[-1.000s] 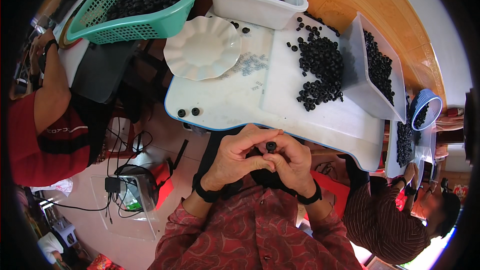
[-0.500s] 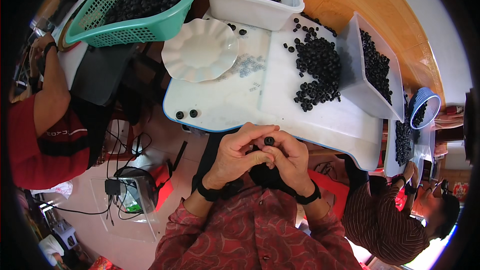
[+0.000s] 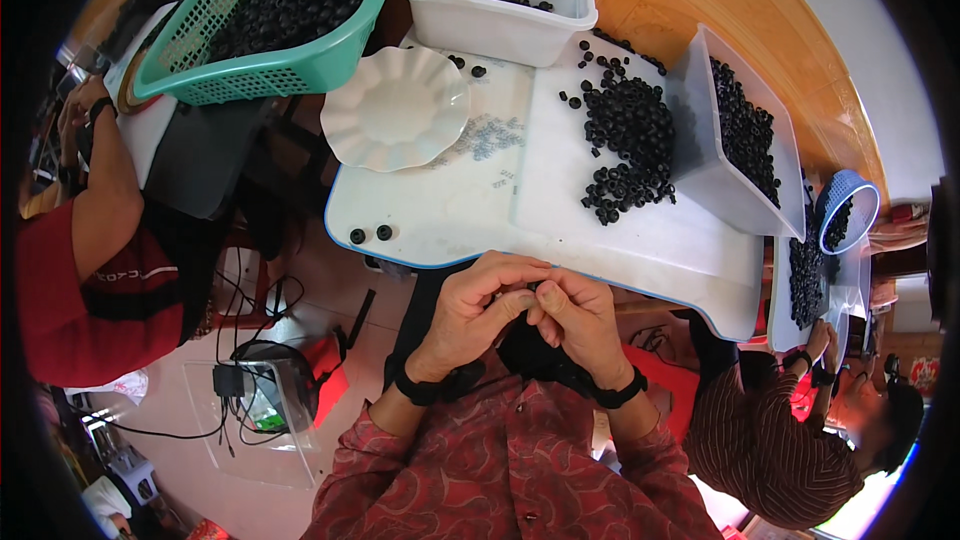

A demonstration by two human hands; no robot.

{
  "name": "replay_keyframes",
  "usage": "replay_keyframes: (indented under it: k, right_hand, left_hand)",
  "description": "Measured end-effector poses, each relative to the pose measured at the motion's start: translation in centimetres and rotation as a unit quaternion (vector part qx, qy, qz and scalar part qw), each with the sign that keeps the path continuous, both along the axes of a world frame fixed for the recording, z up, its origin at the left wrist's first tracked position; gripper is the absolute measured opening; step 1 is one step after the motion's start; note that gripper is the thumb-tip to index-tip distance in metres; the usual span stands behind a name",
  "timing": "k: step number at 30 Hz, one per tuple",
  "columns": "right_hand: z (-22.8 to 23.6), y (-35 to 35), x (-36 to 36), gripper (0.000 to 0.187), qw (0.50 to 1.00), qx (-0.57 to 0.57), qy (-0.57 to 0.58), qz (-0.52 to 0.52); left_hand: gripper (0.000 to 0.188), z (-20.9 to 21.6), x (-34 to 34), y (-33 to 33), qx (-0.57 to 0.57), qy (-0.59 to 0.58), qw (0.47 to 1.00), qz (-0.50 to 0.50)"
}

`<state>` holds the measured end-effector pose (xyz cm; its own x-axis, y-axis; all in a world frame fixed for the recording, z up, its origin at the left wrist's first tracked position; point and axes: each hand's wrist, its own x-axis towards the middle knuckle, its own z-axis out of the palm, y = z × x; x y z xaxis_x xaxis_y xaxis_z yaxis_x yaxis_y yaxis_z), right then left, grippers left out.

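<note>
Close together at the table's near edge, my left hand point(image 3: 482, 302) and my right hand point(image 3: 580, 318) meet at the fingertips. Both are closed in a pinch on a small black cylindrical part point(image 3: 534, 286), of which only a dark sliver shows between thumbs and index fingers. Beyond them lies the white table point(image 3: 440, 210) with a blue rim. Two loose black parts point(image 3: 371, 234) rest near its left corner. A heap of similar black parts point(image 3: 630, 130) spreads over the right side, beside a translucent bin point(image 3: 690, 140) that leans and holds more of them.
A scalloped white plate point(image 3: 395, 108) sits at the table's left. Behind stand a white tub point(image 3: 490, 25) and a green basket point(image 3: 250, 75) full of black parts. People work at left point(image 3: 105, 280) and right point(image 3: 770, 440). Cables point(image 3: 235, 380) hang at lower left.
My fingers have closed over the black part, whose round end with its hole faced up before and is now mostly covered. The view has shifted slightly.
</note>
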<state>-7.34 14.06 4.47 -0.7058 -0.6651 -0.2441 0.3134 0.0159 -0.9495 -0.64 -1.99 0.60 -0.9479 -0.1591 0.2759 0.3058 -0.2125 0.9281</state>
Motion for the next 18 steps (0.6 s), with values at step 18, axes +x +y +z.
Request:
replay_keyframes:
  k: [18]
  right_hand:
    - [1.1,-1.1,0.6,0.035,0.993,0.045,-0.071,-0.081]
  left_hand:
    - [0.026,0.0,0.2,0.8,0.062,-0.09,0.994,0.006]
